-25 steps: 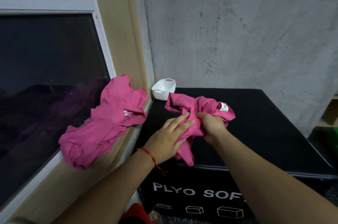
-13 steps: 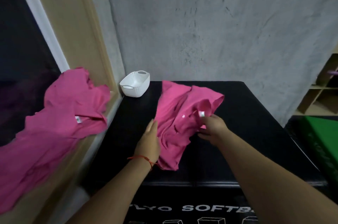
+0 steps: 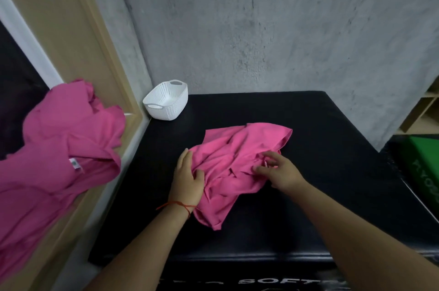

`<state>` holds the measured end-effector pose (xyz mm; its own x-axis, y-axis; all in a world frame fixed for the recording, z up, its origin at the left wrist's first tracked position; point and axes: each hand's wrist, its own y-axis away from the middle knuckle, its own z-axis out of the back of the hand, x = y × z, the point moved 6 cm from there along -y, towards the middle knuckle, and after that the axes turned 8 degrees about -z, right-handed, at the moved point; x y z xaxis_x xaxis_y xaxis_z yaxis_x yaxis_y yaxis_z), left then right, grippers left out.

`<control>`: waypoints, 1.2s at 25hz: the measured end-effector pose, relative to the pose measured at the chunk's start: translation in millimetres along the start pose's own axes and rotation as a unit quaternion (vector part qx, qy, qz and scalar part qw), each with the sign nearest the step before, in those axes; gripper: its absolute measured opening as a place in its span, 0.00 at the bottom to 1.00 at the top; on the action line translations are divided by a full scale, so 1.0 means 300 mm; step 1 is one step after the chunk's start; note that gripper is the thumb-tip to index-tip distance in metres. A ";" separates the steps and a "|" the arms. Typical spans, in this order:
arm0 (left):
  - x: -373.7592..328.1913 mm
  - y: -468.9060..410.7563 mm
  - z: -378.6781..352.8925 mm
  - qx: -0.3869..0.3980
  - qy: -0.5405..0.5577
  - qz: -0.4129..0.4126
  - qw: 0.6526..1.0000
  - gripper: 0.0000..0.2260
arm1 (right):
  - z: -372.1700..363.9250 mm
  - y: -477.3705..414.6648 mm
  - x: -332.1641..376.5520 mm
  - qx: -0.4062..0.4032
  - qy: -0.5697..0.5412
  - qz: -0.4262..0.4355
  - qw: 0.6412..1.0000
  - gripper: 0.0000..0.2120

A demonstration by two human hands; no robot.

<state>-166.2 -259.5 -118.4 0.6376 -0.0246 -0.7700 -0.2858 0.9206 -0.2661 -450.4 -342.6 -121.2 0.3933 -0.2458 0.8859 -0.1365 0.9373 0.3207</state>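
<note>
Pink shirt (image 3: 237,162) lies bunched in the middle of the black padded box (image 3: 337,148), and both hands are on it. The left hand (image 3: 187,179) lies flat along its left edge with straight fingers and the thumb pressed into a fold. The right hand (image 3: 279,169) rests on the crumpled middle with loose, spread fingers and grips nothing that I can see. The step looks like spreading the cloth flat. To do it well, I would keep the left hand as an anchor and let the right find the collar or a hem (the seams are buried in folds) before pulling outward, so the layers do not drag into a new knot. There is open room to the right and toward the wall. The near edge of the box is close to the shirt's lower tip, so sweep away from it. At the far left corner stands a white basket (image 3: 166,103), well apart. A second pink garment (image 3: 59,148) hangs over the window sill (image 3: 129,124) beyond the box's left edge, and a green block (image 3: 422,167) sits off to the right.
</note>
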 end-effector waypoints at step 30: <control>0.193 0.311 0.103 -0.105 -0.050 0.039 0.992 0.38 | 0.142 0.159 -0.268 -0.293 -0.046 0.193 0.935 0.30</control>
<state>-133.9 -163.1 -169.9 0.6726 0.0922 -0.7342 -0.4734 0.8163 -0.3311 -527.3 -288.6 -162.7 0.3350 0.1440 0.9311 0.2805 0.9282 -0.2444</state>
